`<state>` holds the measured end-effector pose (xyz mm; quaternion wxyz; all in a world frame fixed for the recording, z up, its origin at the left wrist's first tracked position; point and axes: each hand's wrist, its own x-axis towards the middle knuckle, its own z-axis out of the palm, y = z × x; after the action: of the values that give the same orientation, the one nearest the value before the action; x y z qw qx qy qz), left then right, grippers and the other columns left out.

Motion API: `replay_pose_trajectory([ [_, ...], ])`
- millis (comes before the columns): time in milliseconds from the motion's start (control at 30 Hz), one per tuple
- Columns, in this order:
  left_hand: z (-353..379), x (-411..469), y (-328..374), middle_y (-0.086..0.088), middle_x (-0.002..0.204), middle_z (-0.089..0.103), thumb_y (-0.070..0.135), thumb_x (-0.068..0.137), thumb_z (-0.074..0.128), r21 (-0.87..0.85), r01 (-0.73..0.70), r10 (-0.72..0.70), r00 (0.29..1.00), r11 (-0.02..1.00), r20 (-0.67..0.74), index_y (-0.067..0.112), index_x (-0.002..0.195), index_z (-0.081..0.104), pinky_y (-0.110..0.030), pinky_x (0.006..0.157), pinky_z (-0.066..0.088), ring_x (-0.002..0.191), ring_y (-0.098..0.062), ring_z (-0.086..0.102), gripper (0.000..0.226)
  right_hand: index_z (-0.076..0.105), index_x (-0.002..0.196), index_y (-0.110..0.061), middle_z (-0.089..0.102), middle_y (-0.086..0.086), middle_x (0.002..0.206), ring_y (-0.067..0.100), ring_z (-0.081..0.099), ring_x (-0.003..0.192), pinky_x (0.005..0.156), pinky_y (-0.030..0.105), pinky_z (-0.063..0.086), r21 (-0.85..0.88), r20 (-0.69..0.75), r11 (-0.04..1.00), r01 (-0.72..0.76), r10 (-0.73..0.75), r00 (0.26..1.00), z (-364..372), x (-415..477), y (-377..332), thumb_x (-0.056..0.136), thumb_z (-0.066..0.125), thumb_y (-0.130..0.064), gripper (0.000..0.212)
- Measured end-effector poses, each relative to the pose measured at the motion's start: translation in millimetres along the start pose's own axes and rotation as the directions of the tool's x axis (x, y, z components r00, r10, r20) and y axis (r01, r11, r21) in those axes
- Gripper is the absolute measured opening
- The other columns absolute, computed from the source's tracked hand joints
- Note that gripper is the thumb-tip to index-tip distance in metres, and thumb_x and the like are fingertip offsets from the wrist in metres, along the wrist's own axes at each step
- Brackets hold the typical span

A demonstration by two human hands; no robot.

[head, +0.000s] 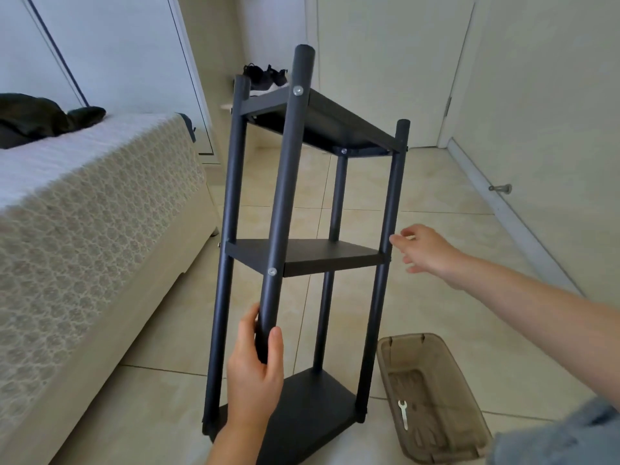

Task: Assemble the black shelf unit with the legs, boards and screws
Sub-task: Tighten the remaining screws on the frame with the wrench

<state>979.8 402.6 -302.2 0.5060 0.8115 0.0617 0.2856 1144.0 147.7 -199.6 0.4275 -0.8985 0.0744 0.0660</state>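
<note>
4 legs [231, 179] and 3 boards [312, 256] are standing as 1 black shelf unit [303, 409] beside the bed [84, 213]; left hand [255, 374] is gripping the near leg [285, 196], right hand [426, 250] is hovering, fingers spread.

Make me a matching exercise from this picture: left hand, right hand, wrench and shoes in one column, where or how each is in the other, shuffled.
1. left hand
2. right hand
3. wrench
4. shoes

A. lying in the brown tray
B. behind the shelf unit, by the far wall
C. gripping the front leg
D. open, beside the right leg

Pairs: 1-C, 2-D, 3-A, 4-B
</note>
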Motion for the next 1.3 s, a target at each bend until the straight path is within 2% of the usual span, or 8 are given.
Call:
replay_pose_trajectory([
  [233, -7.6, -1.0, -9.1, 0.040, 0.105, 0.054, 0.054, 0.093, 0.049, 0.023, 0.006, -0.006, 1.000, 1.000, 0.006, 0.053, 0.129, 0.037, -0.009, 0.061, 0.052, 0.092, 0.003, 0.063, 0.037, 0.019, 0.155, -0.011, 0.046, 0.011, 0.141, 0.022, 0.054, 0.107, 0.089, 0.035, 0.052, 0.183, 0.030, 0.973, -0.138, 0.135, 0.990, -20.0, 18.7, -5.2, 0.097, 0.056, -0.045, 0.077],
  [400, -12.4, -5.5, -9.8, 0.030, 0.104, 0.057, 0.054, 0.087, 0.051, 0.035, -0.012, 0.011, 1.000, 0.999, 0.015, 0.045, 0.127, 0.042, -0.014, 0.064, 0.051, 0.085, -0.009, 0.065, 0.042, 0.030, 0.147, -0.013, 0.047, 0.009, 0.139, 0.028, 0.050, 0.123, 0.101, 0.048, 0.049, 0.348, 0.017, 0.929, -0.124, 0.126, 0.992, -11.2, 27.1, -19.5, 0.097, 0.061, -0.031, 0.062],
  [500, -15.1, -6.3, -7.9, 0.026, 0.102, 0.057, 0.053, 0.091, 0.052, 0.043, -0.039, 0.038, 0.999, 0.998, 0.014, 0.047, 0.124, 0.042, -0.010, 0.065, 0.051, 0.088, 0.000, 0.064, 0.035, 0.033, 0.144, -0.012, 0.054, 0.014, 0.127, 0.030, 0.054, 0.114, 0.090, 0.052, 0.052, 0.360, 0.001, 0.922, -0.140, 0.150, 0.989, -9.1, 29.4, -19.8, 0.099, 0.057, -0.015, 0.051],
  [667, -25.7, 6.2, 5.6, 0.013, 0.072, 0.048, 0.048, 0.096, 0.043, 0.309, -0.128, 0.159, 0.984, 0.942, -0.077, 0.032, 0.090, 0.053, -0.017, 0.050, 0.032, 0.054, -0.009, 0.050, 0.020, 0.035, 0.140, -0.014, 0.058, 0.016, 0.122, 0.033, 0.061, 0.110, 0.083, 0.055, 0.054, 0.376, -0.004, 0.919, -0.117, 0.128, 0.992, -10.2, 25.8, -20.7, 0.099, 0.055, -0.004, 0.048],
  [833, -38.6, 64.2, 40.0, 0.010, 0.086, 0.055, 0.056, 0.093, 0.035, 0.317, 0.035, 0.042, 0.972, 0.948, -0.231, 0.022, 0.086, 0.056, -0.032, 0.067, 0.035, 0.077, -0.015, 0.057, 0.040, 0.038, 0.137, -0.016, 0.061, 0.014, 0.115, 0.031, 0.066, 0.101, 0.080, 0.053, 0.056, 0.380, -0.018, 0.923, -0.058, 0.070, 0.997, 0.8, 16.9, -24.4, 0.099, 0.055, -0.006, 0.043],
  [1033, -67.4, 127.6, 65.1, 0.006, 0.099, 0.065, 0.058, 0.098, 0.045, 0.266, -0.066, 0.058, 0.998, 0.962, 0.039, 0.026, 0.111, 0.057, -0.045, 0.083, 0.056, 0.095, -0.019, 0.065, 0.037, 0.037, 0.137, -0.019, 0.063, 0.010, 0.112, 0.026, 0.068, 0.095, 0.074, 0.049, 0.057, 0.381, -0.026, 0.924, -0.026, 0.038, 0.999, 8.3, 10.0, -31.3, 0.098, 0.057, -0.008, 0.045],
  [1200, -68.7, 160.4, 79.6, 0.007, 0.099, 0.065, 0.040, 0.099, 0.058, 0.178, -0.057, 0.034, 0.991, 0.982, 0.129, 0.031, 0.118, 0.047, -0.031, 0.073, 0.057, 0.071, -0.009, 0.071, 0.024, 0.036, 0.136, -0.022, 0.063, 0.010, 0.114, 0.026, 0.067, 0.095, 0.077, 0.051, 0.056, 0.396, -0.007, 0.918, -0.004, 0.007, 1.000, 16.6, 5.2, -40.7, 0.098, 0.057, -0.009, 0.046],
  [1300, -73.5, 170.5, 80.6, 0.007, 0.103, 0.063, 0.034, 0.100, 0.058, 0.162, -0.044, 0.023, 0.991, 0.986, 0.133, 0.030, 0.116, 0.047, -0.041, 0.071, 0.061, 0.062, -0.014, 0.071, 0.020, 0.035, 0.136, -0.025, 0.062, 0.011, 0.117, 0.026, 0.067, 0.096, 0.081, 0.053, 0.056, 0.390, -0.005, 0.920, 0.024, -0.024, 1.000, 19.6, 2.3, -45.5, 0.098, 0.058, -0.009, 0.047],
])
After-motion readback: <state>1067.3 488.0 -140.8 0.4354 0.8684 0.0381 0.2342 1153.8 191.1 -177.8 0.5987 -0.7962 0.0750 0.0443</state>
